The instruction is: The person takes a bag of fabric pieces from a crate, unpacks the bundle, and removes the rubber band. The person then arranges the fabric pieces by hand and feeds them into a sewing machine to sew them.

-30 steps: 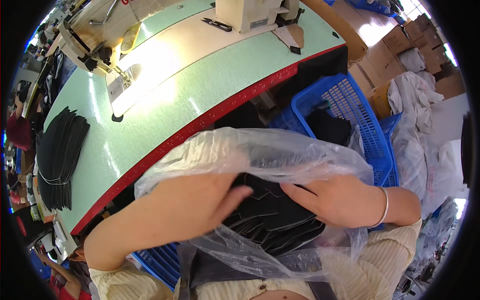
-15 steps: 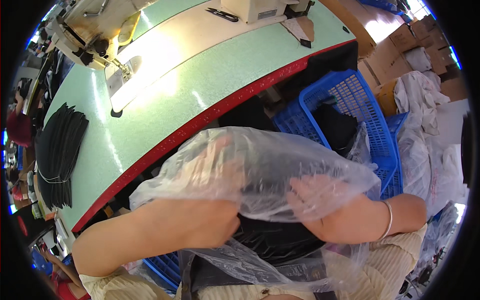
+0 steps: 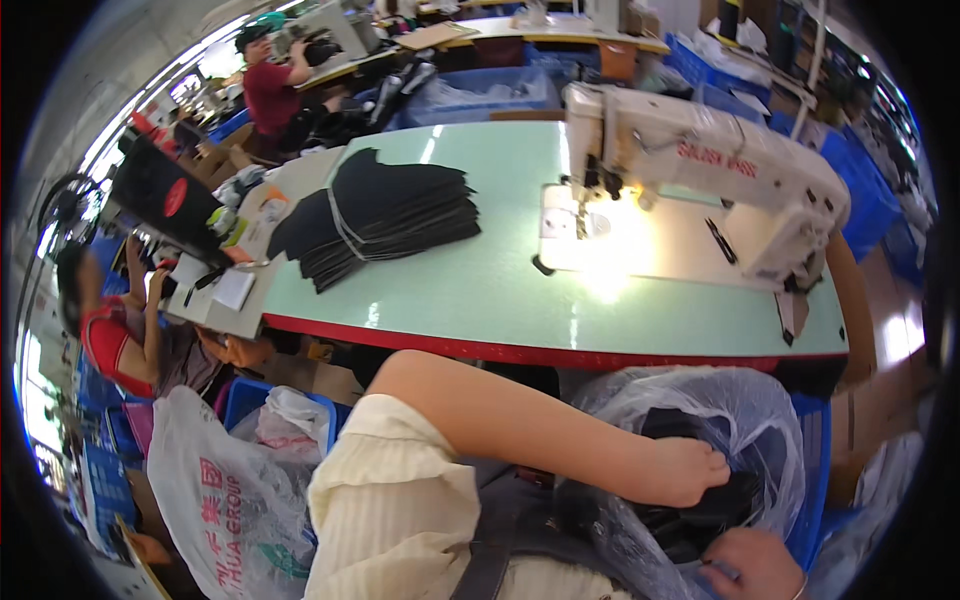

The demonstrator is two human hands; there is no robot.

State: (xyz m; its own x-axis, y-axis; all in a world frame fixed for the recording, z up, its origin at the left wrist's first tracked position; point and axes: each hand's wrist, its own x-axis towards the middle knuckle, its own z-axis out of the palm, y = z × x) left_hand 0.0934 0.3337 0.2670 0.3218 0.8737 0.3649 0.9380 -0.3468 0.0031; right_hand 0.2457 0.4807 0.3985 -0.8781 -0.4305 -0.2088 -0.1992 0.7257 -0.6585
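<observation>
**Green table [image 3: 510, 280] in front of my left fingers [image 3: 716, 468]**

The table is pale green, and its red front edge [image 3: 470, 347] is the part nearest to my fingers. Ahead of them stands a whitish sewing machine [image 3: 720, 150], with bright light around its needle. On its pale bed [image 3: 660, 225], also ahead of my fingers, lie black thread snips [image 3: 720, 241]. Farther away to the left rests a fanned bundle of black pieces [image 3: 410, 215], tied with light string [image 3: 346, 226]. Slightly to the right, beyond my fingers, lies one small brownish scrap [image 3: 795, 316].

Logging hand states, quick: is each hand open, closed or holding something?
Left hand: fingers curled by black fabric pieces; grip unclear.
Right hand: fingers bent near clear plastic bag; grip unclear.
</observation>
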